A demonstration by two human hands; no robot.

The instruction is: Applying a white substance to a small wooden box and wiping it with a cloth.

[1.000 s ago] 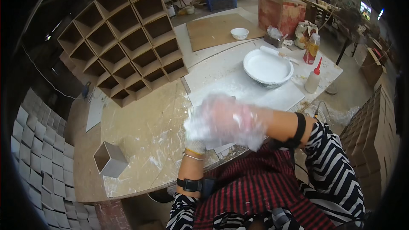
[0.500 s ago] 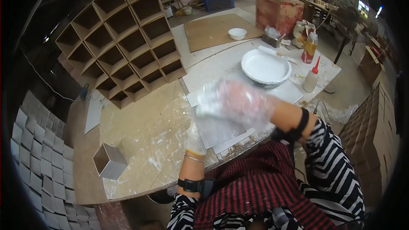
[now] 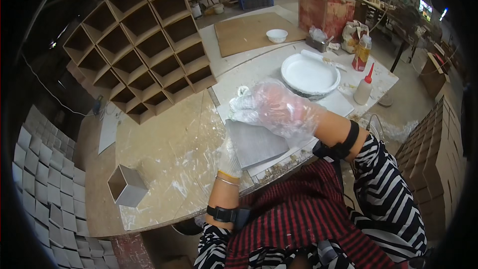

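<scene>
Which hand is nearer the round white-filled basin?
Right. The right hand is close to the basin, at its near left; the left hand is farther off, by the grey piece.

Workpiece (image 3: 259, 145) before basin (image 3: 309, 73); rack (image 3: 141, 49) left, squeeze bottle (image 3: 363, 92) right.

Place: workshop | Signs: white-smeared worktable (image 3: 164, 154), stacked boxes (image 3: 64, 199), wooden compartment unit (image 3: 153, 47), squeeze bottle (image 3: 364, 93)
</scene>
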